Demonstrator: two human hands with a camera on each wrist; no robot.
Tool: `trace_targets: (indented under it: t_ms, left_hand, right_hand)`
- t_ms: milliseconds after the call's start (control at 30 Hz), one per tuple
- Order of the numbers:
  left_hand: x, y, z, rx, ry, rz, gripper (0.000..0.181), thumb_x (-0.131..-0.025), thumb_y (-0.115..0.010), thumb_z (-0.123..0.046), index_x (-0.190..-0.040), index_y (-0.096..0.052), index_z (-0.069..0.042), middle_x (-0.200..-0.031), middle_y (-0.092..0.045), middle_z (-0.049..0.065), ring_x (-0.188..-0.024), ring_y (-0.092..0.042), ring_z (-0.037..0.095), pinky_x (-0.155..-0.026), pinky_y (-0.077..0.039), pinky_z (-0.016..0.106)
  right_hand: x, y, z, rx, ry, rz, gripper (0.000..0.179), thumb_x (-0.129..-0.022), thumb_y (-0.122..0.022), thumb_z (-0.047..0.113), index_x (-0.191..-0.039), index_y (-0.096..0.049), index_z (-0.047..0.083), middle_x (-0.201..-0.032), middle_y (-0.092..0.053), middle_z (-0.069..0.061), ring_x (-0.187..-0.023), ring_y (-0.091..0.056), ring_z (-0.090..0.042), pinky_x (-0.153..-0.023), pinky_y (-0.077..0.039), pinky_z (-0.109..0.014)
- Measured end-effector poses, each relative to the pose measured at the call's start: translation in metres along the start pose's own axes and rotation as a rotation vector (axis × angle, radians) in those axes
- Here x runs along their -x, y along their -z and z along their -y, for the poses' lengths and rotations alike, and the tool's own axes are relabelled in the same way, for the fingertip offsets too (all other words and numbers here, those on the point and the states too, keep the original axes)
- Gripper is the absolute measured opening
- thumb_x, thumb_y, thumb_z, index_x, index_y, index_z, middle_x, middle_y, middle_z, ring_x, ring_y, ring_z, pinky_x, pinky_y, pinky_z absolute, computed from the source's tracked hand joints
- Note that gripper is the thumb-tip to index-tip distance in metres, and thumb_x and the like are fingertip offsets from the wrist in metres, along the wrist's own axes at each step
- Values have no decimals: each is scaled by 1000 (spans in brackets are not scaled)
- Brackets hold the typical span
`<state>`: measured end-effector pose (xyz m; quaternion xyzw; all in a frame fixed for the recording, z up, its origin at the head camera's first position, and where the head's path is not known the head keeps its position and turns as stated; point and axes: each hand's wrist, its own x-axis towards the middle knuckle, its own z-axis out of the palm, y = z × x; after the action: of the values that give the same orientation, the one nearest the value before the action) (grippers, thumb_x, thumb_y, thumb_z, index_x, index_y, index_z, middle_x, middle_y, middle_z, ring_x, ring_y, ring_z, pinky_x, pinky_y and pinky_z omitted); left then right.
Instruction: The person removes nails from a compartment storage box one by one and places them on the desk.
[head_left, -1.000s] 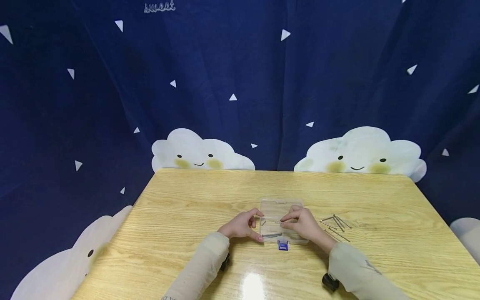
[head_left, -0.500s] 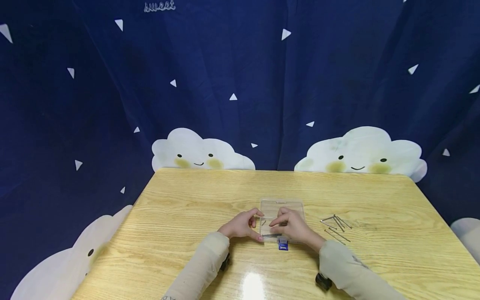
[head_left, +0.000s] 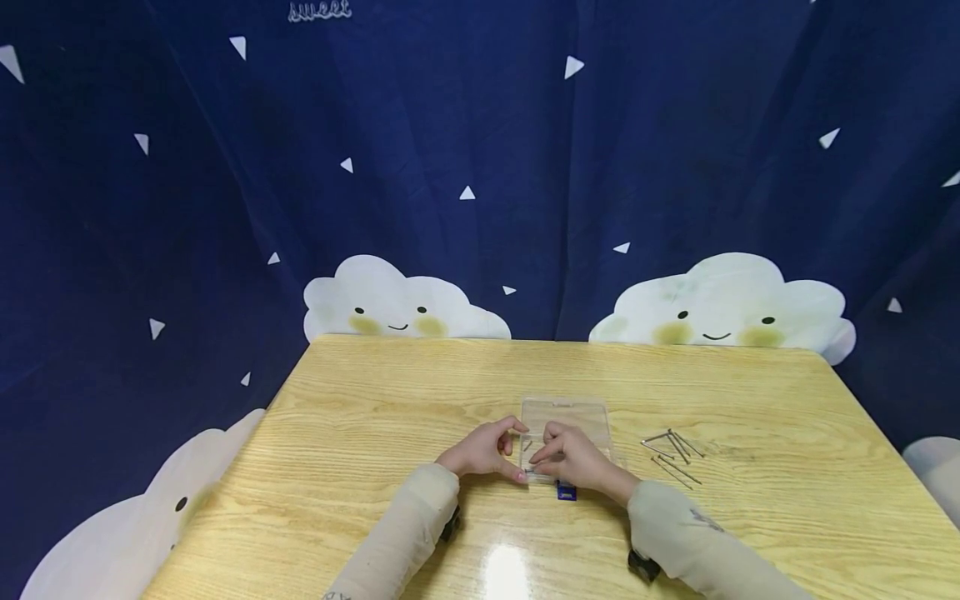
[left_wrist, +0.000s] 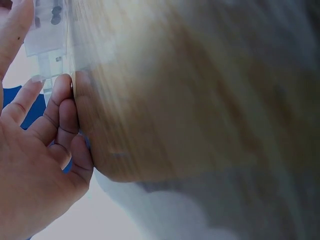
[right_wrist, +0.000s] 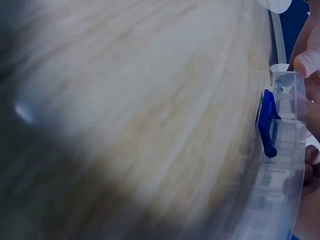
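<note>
A clear plastic compartment box lies with its lid raised back and a blue latch at its front. My left hand holds the box's left end between thumb and forefinger; in the left wrist view, the other fingers of that left hand are bent beside the box. My right hand reaches over the box, thumb and forefinger close together low over the front left compartment. I cannot tell whether something is between these fingertips. A short metal piece lies in a left compartment behind them.
To the right of the box, several long nails lie loose on the wooden table. A dark blue curtain with white clouds hangs behind the table's far edge.
My right hand has moved left and toward the front over the box, now covering much of the front compartment and part of the latch. The left hand stays at the box's left end.
</note>
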<state>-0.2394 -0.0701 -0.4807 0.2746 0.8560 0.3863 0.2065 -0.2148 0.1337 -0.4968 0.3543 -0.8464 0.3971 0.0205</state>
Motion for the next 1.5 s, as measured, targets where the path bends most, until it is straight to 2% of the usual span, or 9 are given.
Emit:
trace_targets:
  t_ms: [333,567,867,1167,1500]
  left_hand:
    - [1,1,3,-21,-12,-6,60,-69,-81,-19,-119,-49,-10,-77,-50,12,-61,-38,11,-57,-33,21]
    - [0,1,4,-11,11,-15,61,-67,-82,-18,-118,-50,-12,-79,-50,15,-63,-39,12,-58,-33,21]
    - [-1,-1,4,0,7,-17,60,-66,-83,-16,-116,-50,-10,-77,-49,13,-64,-40,12,-58,-33,21]
    - [0,-1,3,-11,-7,-12,61,-66,-82,-17,-117,-50,-9,-76,-48,11,-63,-40,11,-58,-33,21]
    - [-1,-1,1,-17,15,-3,60,-67,-82,-19,-117,-50,-11,-77,-49,10,-63,-39,10,-59,-34,21]
  right_hand:
    - [-6,-3,4,157,11,78,12,-74,-75,11,-84,-75,5,-67,-31,8,-61,-26,-4,-56,-26,-18]
    - [-9,-8,7,232,-9,44,10,-70,-77,9,-80,-75,8,-66,-34,9,-60,-24,-4,-54,-25,-18]
    - [-7,-13,8,243,-17,-24,9,-66,-79,7,-72,-75,10,-66,-38,10,-60,-28,-3,-53,-29,-19]
    - [-6,-14,9,242,-13,-17,8,-66,-78,5,-67,-72,10,-66,-39,10,-59,-34,-2,-52,-33,-18]
    - [-4,-12,6,195,-15,-15,6,-70,-76,7,-68,-71,10,-67,-42,9,-60,-37,-3,-54,-35,-19]
